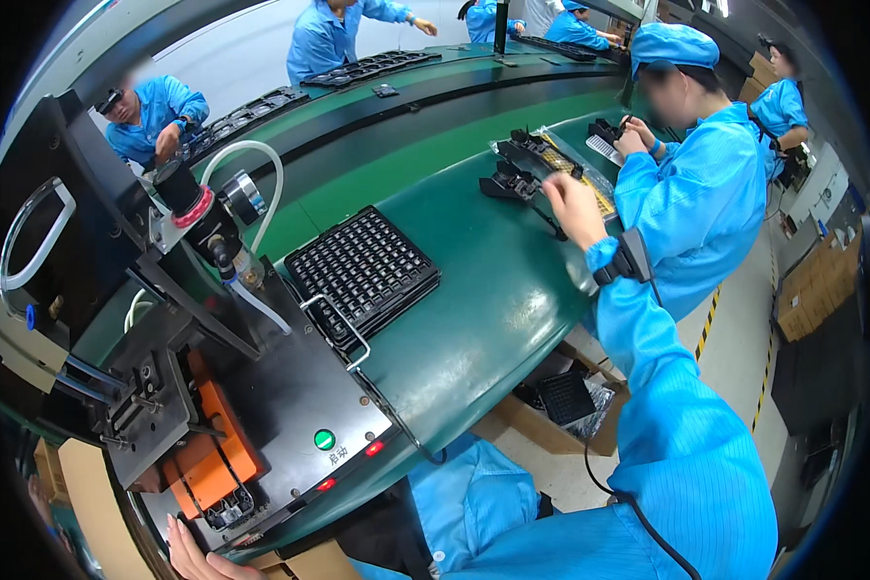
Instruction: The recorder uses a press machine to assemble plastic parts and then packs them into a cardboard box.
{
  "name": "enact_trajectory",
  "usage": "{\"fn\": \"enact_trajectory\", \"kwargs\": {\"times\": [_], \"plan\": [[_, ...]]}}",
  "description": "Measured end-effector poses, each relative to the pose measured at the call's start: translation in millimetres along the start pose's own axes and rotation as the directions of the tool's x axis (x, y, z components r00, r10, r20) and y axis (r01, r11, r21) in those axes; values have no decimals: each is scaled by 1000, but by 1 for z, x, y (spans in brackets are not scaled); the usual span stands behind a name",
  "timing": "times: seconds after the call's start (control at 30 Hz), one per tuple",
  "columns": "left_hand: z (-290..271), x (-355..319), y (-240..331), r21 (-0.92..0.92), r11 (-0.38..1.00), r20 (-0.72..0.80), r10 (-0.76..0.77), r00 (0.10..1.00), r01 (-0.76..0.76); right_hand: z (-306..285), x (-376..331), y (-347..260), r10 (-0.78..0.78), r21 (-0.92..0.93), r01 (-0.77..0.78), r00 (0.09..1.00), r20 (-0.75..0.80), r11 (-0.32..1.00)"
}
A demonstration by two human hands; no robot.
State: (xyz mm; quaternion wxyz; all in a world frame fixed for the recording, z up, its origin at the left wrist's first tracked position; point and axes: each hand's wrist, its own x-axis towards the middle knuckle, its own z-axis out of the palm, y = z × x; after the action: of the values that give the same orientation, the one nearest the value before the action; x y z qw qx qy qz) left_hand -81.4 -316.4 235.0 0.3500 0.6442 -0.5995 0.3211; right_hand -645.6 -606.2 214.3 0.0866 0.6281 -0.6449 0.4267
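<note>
Fingers (555, 188) of the right hand (574, 209) curl inward, right up at a black part (510, 182) on the green worktop (474, 309), and whether they grip it or only hover beside it, I cannot tell! That arm stretches far out, blue sleeve (638, 333) and all, a black device (624, 259) strapped around the wrist. Just past the hand lies a yellow strip (604, 204), and close by, a co-worker (696, 188) in blue works with both hands at another dark piece (604, 130).

Down at the lower edge, the left hand (195, 555) has its fingers out straight and unfolded, right by the corner of the machine base (304, 401). Near them sits a small metal-and-black piece (230, 509), at the near end of the orange block (208, 454). On that same base, a green button (324, 440) and two red lights (374, 449) stand near the front edge. Between the two hands, beyond the wire handle (366, 340), a black gridded tray (362, 266) lies on the worktop, its pockets in neat rows, and below, an open cardboard box (604, 435) holds another black tray (565, 397)!
</note>
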Motion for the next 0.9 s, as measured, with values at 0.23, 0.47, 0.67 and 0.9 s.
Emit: {"fn": "enact_trajectory", "kwargs": {"times": [0.23,0.47,0.67,0.9], "plan": [[6,-2,-4,-13,999,-97,34,995,-35,8,-61,-54,16,139,-37,988,152,990],[5,-22,-45,153,984,154,68,986,-92,-4,-110,-129,39,452,-110,986,164,885],[5,-12,-16,54,996,39,67,997,-69,-11,-85,-122,104,559,-323,916,388,764],[12,-7,3,-3,999,-85,35,996,-35,2,-33,-74,66,524,-343,877,476,780]]}}
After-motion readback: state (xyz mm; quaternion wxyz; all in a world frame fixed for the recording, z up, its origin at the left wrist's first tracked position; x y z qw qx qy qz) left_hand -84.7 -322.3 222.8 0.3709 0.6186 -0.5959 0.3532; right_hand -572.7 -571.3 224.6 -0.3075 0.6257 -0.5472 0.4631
